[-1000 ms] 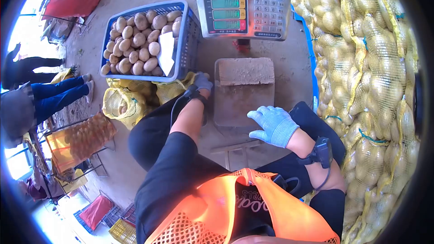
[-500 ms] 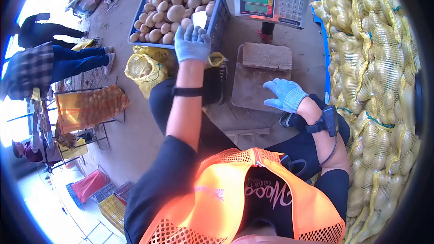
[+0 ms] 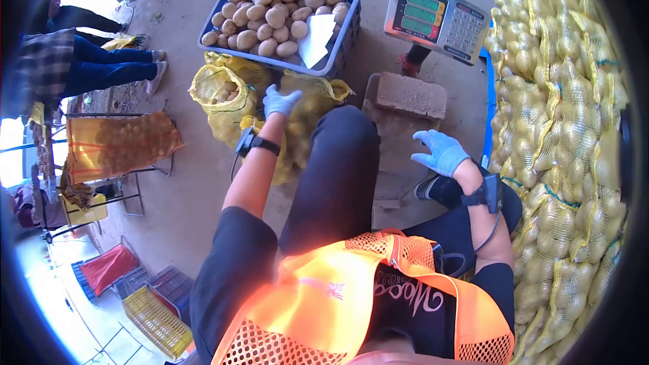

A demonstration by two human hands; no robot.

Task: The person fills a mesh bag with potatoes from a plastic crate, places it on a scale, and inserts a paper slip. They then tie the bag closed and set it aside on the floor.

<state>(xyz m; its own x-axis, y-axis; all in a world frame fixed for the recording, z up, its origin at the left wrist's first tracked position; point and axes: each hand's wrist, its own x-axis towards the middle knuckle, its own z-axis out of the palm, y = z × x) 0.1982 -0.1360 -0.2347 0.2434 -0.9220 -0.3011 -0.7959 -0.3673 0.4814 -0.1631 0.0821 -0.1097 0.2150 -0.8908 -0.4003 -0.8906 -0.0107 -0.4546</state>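
Observation:
My left hand [image 3: 280,101], in a pale blue glove, is over the yellow mesh sacks with thumb and fingers apart. Beside it stands an open yellow mesh sack [image 3: 228,123] with a few potatoes inside; another yellow mesh sack [image 3: 311,91] is on its other side. Beyond them, a blue plastic crate [image 3: 347,35] holds heaped potatoes [image 3: 274,19] and a white sheet [image 3: 316,40]. My right hand [image 3: 441,153], gloved alike, hovers with spread fingers near the platform scale [image 3: 395,125]. A rough block [image 3: 411,94] lies on the scale's platform.
The scale's display panel [image 3: 438,19] rises behind the block. Filled mesh sacks [image 3: 554,128] are stacked along the right. At left are two people, an orange mesh sack [image 3: 125,147] on a metal frame, and a yellow crate [image 3: 157,322].
My left hand has come back from the crate of potatoes to the mesh sacks. My left-side knee has swung up into view, and the whole view has shifted. My right hand stays spread.

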